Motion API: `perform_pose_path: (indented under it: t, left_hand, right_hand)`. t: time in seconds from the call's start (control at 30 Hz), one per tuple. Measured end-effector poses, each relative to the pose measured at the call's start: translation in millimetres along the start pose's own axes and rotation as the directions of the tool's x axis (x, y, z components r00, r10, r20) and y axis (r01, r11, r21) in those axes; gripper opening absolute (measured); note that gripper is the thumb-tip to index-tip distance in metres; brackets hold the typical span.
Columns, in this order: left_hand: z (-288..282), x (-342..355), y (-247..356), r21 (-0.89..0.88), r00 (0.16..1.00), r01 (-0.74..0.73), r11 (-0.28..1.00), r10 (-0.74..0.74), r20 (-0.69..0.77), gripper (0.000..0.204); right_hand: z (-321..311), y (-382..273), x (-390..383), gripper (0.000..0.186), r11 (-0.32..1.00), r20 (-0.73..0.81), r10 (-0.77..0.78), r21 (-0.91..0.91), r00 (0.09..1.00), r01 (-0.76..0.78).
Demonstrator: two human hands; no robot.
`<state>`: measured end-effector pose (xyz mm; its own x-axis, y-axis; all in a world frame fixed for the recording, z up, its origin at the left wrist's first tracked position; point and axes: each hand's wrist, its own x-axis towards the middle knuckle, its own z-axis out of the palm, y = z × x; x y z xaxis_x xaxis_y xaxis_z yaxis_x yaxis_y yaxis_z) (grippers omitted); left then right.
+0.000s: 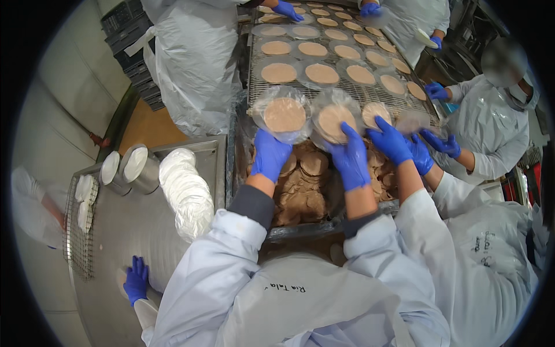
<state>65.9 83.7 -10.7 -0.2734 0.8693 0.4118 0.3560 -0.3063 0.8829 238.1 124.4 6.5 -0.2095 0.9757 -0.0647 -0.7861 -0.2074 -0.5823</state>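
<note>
My left hand (272, 155), in a blue glove, grips the near edge of a flat round meat patty (285, 114) on clear film. Its fingers are mostly hidden beneath the film. My right hand (351, 159), gloved alike, holds a second patty (335, 122) on film, with fingers over its near right edge. Both patties are at the near end of a wire conveyor belt (272, 82). Below my hands, a deep metal bin (300, 231) contains a heap of brownish patties (300, 194).
Rows of patties on film (322, 73) cover the belt. Close on my right, a co-worker's gloved hand (393, 141) handles another patty; more co-workers flank the belt. On the left, a steel table (133, 231) bears stacked film discs (186, 194), metal cylinders (141, 169) and a wire basket (78, 231).
</note>
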Motion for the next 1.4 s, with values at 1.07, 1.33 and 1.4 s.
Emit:
perform_pose_path:
  t: [1.07,1.33,1.4]
  left_hand:
    - [-31,3,32,-0.968,0.899,0.234,-0.093,-0.358,0.252,0.034]
    - [-9,-41,11,-0.941,0.756,0.337,-0.017,-0.591,0.281,0.042]
    - [-20,-46,12,-0.951,0.777,0.308,-0.042,-0.565,0.276,0.042]
  right_hand:
    - [39,10,-7,0.053,0.986,-0.113,0.101,0.145,0.988,-0.084]
    - [56,-26,20,0.021,0.992,-0.106,-0.127,0.008,0.986,0.129]
    - [66,-30,44,0.021,0.992,-0.066,-0.124,0.002,0.990,0.124]
